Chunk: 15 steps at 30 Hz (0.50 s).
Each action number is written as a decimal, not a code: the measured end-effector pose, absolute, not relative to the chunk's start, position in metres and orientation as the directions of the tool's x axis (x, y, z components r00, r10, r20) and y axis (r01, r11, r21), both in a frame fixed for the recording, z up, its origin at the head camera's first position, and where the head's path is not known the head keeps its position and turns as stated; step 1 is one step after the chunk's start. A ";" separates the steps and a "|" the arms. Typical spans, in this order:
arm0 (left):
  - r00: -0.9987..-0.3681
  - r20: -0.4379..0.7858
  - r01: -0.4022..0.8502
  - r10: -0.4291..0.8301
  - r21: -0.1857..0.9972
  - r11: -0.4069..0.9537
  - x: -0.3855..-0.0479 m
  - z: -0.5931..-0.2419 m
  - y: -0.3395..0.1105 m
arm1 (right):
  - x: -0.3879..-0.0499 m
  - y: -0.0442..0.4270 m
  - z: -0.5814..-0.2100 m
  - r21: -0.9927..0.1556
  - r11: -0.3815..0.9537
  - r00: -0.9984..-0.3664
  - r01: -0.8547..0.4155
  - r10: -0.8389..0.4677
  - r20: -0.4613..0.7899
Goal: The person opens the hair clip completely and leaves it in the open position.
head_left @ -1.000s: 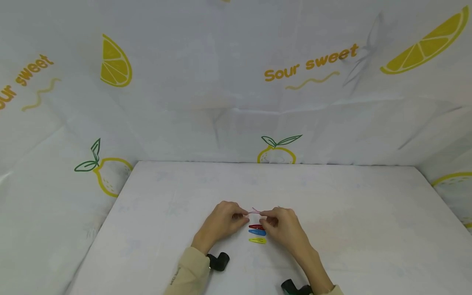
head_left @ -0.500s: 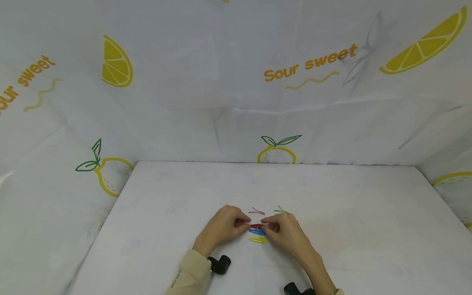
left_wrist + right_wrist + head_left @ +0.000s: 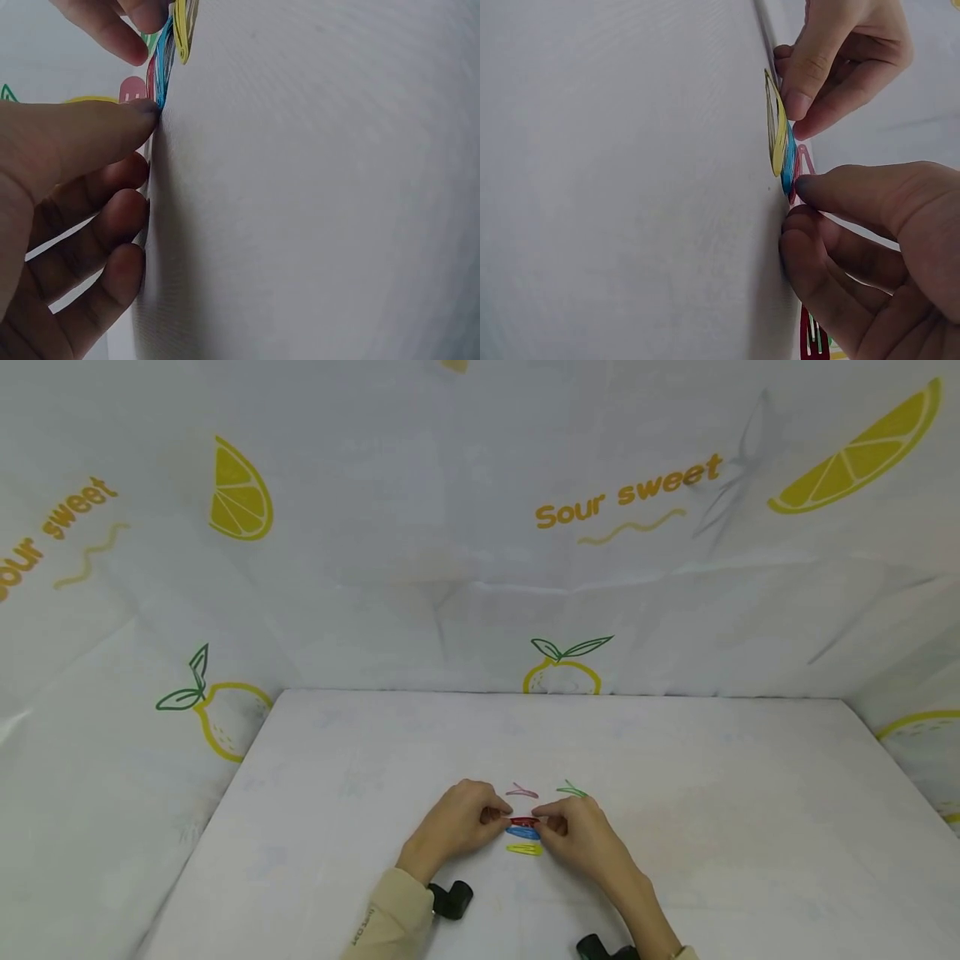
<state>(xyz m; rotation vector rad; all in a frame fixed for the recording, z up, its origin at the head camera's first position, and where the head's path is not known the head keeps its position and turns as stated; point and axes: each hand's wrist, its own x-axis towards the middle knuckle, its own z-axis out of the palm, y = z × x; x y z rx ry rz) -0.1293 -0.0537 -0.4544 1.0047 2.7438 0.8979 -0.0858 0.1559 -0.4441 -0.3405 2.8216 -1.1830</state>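
Note:
A red hair clip [image 3: 524, 821] lies on the white table between both hands. My left hand [image 3: 459, 822] has its thumb and forefinger at the clip's left end. At the other end, the thumb and forefinger of my right hand [image 3: 577, 831] hold it. Directly below in the head view lies a blue hair clip [image 3: 522, 832], with a yellow hair clip [image 3: 524, 849] nearer the front. Beyond the hands are a pink open hair clip [image 3: 522, 791] and a green one [image 3: 572, 788], partly behind the right hand. The fingertips cover the red clip's ends.
Another dark red clip [image 3: 814, 334] shows below the right hand in the right wrist view. Black wrist camera mounts [image 3: 452, 900] sit near both wrists. The white table [image 3: 337, 752] meets a lemon-printed cloth [image 3: 390, 610] at the back.
Both hands have let go of the pink clip, which now lies on the table. They have come slightly nearer to the red clip, and the green clip has come into view.

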 end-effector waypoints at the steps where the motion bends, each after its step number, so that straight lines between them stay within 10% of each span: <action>1: -0.782 0.113 0.561 0.613 0.555 0.614 -0.129 -0.455 -0.054 | -0.086 0.156 -0.444 -0.709 0.683 -0.974 -0.173 -0.223 0.023; 15: -0.782 0.096 0.562 0.616 0.535 0.630 -0.127 -0.455 -0.053 | -0.087 0.156 -0.445 -0.707 0.681 -0.970 -0.191 -0.239 0.032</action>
